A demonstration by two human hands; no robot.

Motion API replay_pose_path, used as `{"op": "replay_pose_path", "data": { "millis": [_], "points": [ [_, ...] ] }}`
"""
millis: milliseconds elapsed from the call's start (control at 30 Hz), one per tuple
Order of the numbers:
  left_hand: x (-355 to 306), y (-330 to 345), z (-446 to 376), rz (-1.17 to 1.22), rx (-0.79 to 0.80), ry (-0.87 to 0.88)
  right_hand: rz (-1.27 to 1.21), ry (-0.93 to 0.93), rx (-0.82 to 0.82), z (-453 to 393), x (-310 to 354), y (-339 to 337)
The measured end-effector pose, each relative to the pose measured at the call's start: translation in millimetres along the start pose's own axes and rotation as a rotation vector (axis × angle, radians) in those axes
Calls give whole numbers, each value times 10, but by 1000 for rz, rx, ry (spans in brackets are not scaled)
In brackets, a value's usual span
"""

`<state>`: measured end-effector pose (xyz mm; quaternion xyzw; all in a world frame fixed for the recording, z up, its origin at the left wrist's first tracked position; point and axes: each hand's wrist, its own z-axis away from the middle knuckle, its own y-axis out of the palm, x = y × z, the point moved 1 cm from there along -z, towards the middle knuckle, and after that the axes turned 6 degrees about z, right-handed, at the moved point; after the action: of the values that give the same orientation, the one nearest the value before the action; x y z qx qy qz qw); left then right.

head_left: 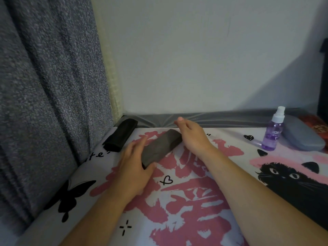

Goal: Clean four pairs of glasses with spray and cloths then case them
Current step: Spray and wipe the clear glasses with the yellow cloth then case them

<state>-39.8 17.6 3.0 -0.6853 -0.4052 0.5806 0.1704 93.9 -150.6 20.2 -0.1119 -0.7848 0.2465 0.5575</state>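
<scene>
Dark grey glasses case [160, 147]: lay closed on the printed bedsheet [186, 201], long axis running diagonally toward the black case [120, 134] beyond. Left hand [132, 167] cupped its near end, fingers loosely curled; right hand [191, 134] touched its far end, fingers relaxed.

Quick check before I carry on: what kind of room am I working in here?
Probably a bedroom, working on a bed: a printed sheet with a cat and hearts covers the soft surface, a grey curtain hangs left, a plain wall behind.
</scene>
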Motion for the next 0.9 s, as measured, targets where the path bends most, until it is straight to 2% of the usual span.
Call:
{"op": "replay_pose_path", "data": {
  "millis": [100,233,300,367,467,533,667,733,867,900],
  "points": [
    [60,-50,-20,69,-41,-152,0,-24,29,20,83,-16],
    [164,-118,-35,302,-66,-179,30,0,321,184,282,-42],
    [177,-158,-24,441,-62,-174,170,-41,456,251,374,-130],
    [155,-181,-19,554,-41,-128,381,-148,514,316,441,-308],
    [66,-168,25,683,23,-30,624,-272,410,495,386,-600],
    [-48,-147,76,759,76,41,656,-319,328,704,252,-767],
    [-248,-39,140,777,165,133,560,-405,160,1201,15,-1064],
    [-434,29,126,736,148,152,514,-414,34,1377,-27,-1235],
    [-1052,285,-43,761,-40,157,221,-219,-218,1511,-52,-1663],
    [-1231,427,-112,731,-25,139,131,-160,-299,1516,-44,-1785]
  ]
}}
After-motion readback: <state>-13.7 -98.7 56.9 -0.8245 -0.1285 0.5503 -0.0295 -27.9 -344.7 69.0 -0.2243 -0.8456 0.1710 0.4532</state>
